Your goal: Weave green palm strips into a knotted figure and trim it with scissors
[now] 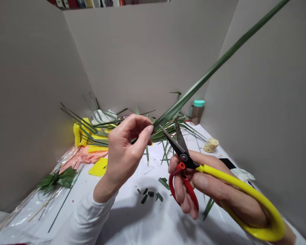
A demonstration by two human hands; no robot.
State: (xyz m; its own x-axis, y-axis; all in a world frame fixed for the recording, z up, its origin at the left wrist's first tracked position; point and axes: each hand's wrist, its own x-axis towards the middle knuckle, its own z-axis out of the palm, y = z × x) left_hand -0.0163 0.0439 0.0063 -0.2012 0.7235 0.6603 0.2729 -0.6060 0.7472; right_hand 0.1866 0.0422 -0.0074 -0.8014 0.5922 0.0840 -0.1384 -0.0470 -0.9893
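My left hand (129,149) pinches the lower end of a long green leaf blade (193,89) between thumb and fingers. The blade slants up to the top right, out of view. My right hand (214,180) grips a pair of scissors (184,157) with one red and one yellow handle. Their dark blades are parted and point up at the leaf, close by my left fingertips. Whether the blades touch the leaf I cannot tell. Below the hands, several short cut leaf pieces (151,194) lie on the white table cover (132,221).
Loose long leaves (172,131) pile up at the back. Yellow mesh (98,166) and pink fabric (84,156) lie at left, near a bundle of green leaves (58,178). A bottle with a turquoise lid (197,112) and a pale lump (211,145) are at right. Grey panels (148,61) enclose the table.
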